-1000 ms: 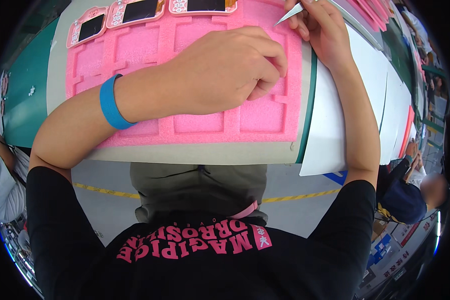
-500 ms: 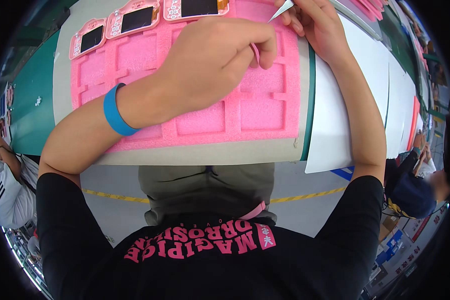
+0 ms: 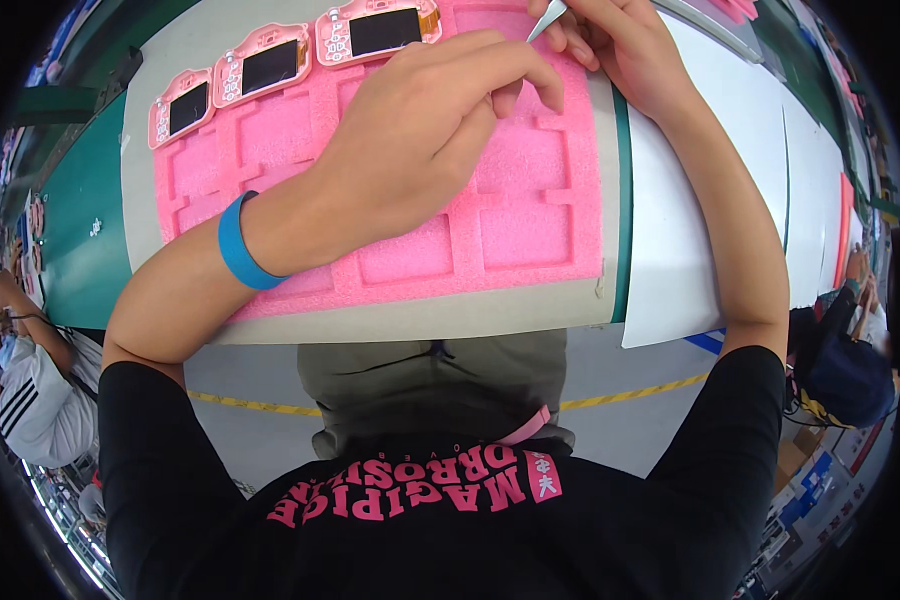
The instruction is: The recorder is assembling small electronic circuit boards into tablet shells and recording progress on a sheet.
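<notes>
My left hand point(image 3: 420, 130), with a blue band point(image 3: 237, 243) on its wrist, hovers over the pink foam tray point(image 3: 525, 235). Its index finger is bent and stands apart from the thumb. Nothing shows between those two, and the other fingers are hidden. At the tray's far right corner, my right hand point(image 3: 625, 45) is closed on pointed metal tweezers point(image 3: 547, 18), whose tip points down and left. Along the tray's far side sit pink handheld device shells with dark screens: a left one point(image 3: 188, 108), a middle one point(image 3: 270, 65) and a right one point(image 3: 370, 33).
The tray lies on a grey mat point(image 3: 450, 325) over a green bench top point(image 3: 82, 215). White sheets point(image 3: 675, 240) lie to the right under my forearm. A small white part point(image 3: 96, 228) rests at the left. Other people sit at both sides.
My left index finger has straightened somewhat and moved away from the thumb. The whole view has shifted slightly. My right hand still grips the tweezers near the same corner.
</notes>
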Motion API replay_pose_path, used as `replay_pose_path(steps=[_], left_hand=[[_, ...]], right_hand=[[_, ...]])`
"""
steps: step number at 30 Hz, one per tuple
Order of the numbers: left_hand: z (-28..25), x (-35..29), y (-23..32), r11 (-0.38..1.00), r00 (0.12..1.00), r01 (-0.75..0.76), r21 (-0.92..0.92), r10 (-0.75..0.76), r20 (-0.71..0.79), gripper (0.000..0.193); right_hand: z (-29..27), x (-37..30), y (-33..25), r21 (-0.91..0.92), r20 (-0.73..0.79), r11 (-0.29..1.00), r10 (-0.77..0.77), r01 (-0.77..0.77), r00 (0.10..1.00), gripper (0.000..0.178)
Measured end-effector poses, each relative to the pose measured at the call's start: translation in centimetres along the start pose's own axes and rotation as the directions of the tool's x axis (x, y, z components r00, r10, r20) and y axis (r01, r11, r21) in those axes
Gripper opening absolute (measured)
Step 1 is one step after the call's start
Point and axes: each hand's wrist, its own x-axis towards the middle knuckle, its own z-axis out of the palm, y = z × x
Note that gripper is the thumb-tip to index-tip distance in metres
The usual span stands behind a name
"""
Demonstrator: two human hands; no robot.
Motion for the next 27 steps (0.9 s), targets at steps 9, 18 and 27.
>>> replay_pose_path(steps=[9, 18, 27], left_hand=[[-1.3, 1.2, 0.6, 0.964, 0.993, 0.119, -0.239, -0.112, 0.043, 0.031], [-7.1, 0.8, 4.7, 0.988, 0.887, 0.067, 0.140, -0.123, 0.446, 0.019], [-8.4, -4.1, -0.8, 0.953, 0.848, -0.289, 0.094, 0.209, 0.488, 0.027]], right_hand=[[-3.3, 0.7, 2.5, 0.063, 0.205, 0.994, -0.098, 0.087, 0.974, 0.033], [-0.4, -0.4, -1.1, -0.002, 0.064, 0.998, 0.063, -0.063, 0.996, 0.030], [-0.3, 0.5, -2.4, -0.043, 0.076, 0.987, 0.160, -0.157, 0.984, 0.031]])
